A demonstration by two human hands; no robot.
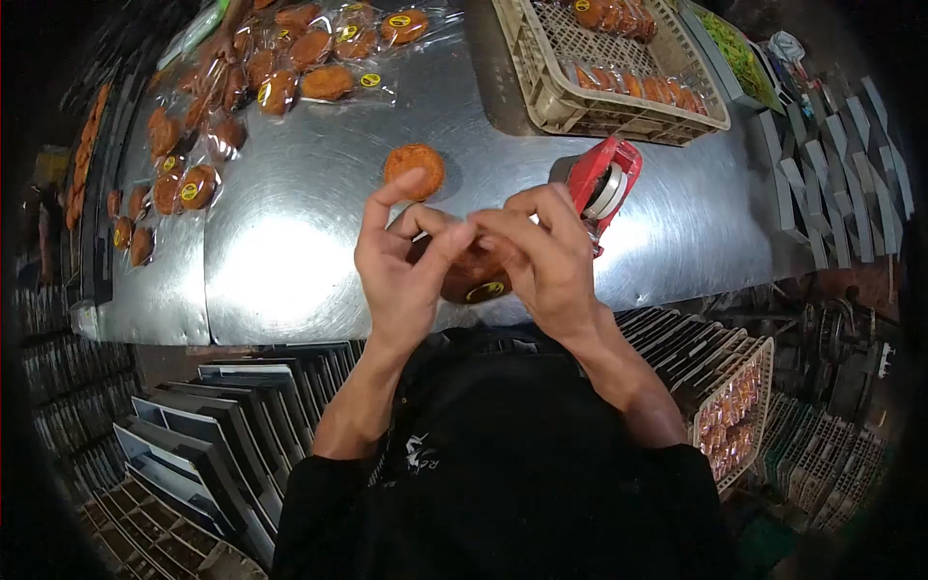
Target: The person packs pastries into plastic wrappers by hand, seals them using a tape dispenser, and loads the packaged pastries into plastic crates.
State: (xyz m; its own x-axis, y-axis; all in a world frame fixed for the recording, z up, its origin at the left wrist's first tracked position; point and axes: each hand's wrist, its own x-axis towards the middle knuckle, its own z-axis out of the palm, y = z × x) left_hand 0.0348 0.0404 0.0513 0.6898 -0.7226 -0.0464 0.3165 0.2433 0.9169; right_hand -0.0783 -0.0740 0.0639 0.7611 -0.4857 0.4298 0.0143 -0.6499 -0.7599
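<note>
Near the front edge of the metal table (319, 174), my left hand (406, 251) and my right hand (546, 251) meet at the fingertips over a bagged brown cake (474, 275) with a yellow round label. Both hands pinch at the top of the clear bag; the exact grip is partly hidden by the fingers. One unwrapped round cake (416, 170) lies on the table just beyond my left fingers. Close to the right of my right hand is a red tape dispenser (607, 184).
Bagged cakes (277, 92) lie scattered at the back left, where another person's hand (224, 43) shows. A beige crate (619, 124) with packed cakes stands at the back right. Below the table edge are stacked trays (193, 425) and a crate of packs (732, 416).
</note>
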